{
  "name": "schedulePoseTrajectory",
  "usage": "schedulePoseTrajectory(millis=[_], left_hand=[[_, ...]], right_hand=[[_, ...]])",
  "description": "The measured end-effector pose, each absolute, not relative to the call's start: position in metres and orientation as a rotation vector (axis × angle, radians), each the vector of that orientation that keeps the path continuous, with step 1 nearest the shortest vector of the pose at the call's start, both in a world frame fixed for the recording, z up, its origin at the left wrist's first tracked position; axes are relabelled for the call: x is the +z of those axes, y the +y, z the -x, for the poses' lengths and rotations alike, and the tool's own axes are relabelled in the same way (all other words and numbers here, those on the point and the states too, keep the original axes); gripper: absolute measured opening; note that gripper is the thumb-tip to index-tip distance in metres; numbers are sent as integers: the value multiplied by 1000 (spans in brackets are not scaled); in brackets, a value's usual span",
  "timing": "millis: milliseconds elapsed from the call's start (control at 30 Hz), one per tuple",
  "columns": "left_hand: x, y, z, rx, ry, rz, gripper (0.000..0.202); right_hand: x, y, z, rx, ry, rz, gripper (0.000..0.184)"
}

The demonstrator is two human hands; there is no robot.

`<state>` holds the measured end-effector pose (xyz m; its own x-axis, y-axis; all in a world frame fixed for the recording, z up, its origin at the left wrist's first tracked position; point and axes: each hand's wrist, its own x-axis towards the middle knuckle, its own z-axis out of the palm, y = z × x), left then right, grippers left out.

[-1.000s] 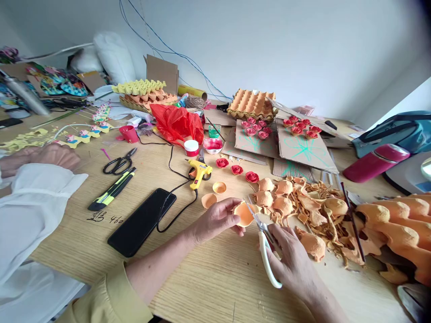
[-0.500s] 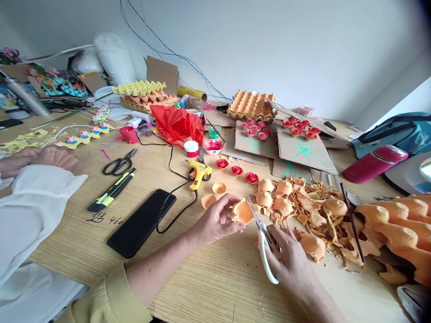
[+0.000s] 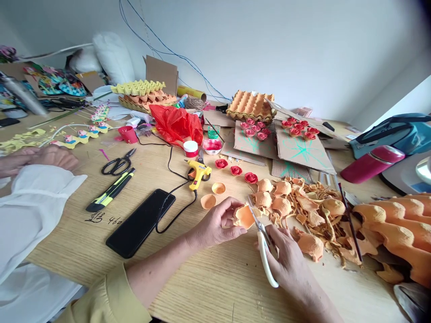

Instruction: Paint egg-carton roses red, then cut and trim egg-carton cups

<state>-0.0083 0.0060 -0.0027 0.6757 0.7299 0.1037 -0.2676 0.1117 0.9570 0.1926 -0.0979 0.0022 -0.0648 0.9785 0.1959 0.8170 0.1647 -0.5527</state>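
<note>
Between the thumb and fingers of my left hand (image 3: pixel 215 226) is an orange egg-carton cup (image 3: pixel 244 217) with a ragged rim, its hollow side towards me. My right hand (image 3: pixel 286 253) grips a pair of white-handled scissors (image 3: pixel 266 255), whose blades lie at the cup's right edge. Two trimmed orange cups (image 3: pixel 208 201) sit on the table beyond my left hand. To the right, several uncut cups (image 3: pixel 281 206) and a heap of orange carton scraps (image 3: pixel 316 208) lie together. Three red paper roses (image 3: pixel 236 170) stand in a row behind them.
A yellow glue gun (image 3: pixel 199 174), a black phone (image 3: pixel 140 223), a utility knife (image 3: pixel 110 190) and black scissors (image 3: pixel 118 163) lie left of my hands. An orange egg tray (image 3: pixel 397 224) stands at right, near a red flask (image 3: pixel 372 164). Another person's hands (image 3: pixel 50 158) rest at far left.
The cup has turned slightly in my left hand, and the scissors remain at its right edge. The whole view has shifted a little; nothing else has visibly moved.
</note>
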Motion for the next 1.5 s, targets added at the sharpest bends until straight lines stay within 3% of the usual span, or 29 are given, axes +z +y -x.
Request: schedulePoseTrajectory(millis=[667,1100,1500], left_hand=[[-12,13,5,796,407,-923,45],[5,10,3,838,505,-1097,54],[9,9,7,832,516,-1162,45]], right_hand=[[-5,-97,-192,508,-1756,1781,40],[-4,-96,-193,510,-1789,1802,39],[-3,-94,-194,388,-1917,1720,33]])
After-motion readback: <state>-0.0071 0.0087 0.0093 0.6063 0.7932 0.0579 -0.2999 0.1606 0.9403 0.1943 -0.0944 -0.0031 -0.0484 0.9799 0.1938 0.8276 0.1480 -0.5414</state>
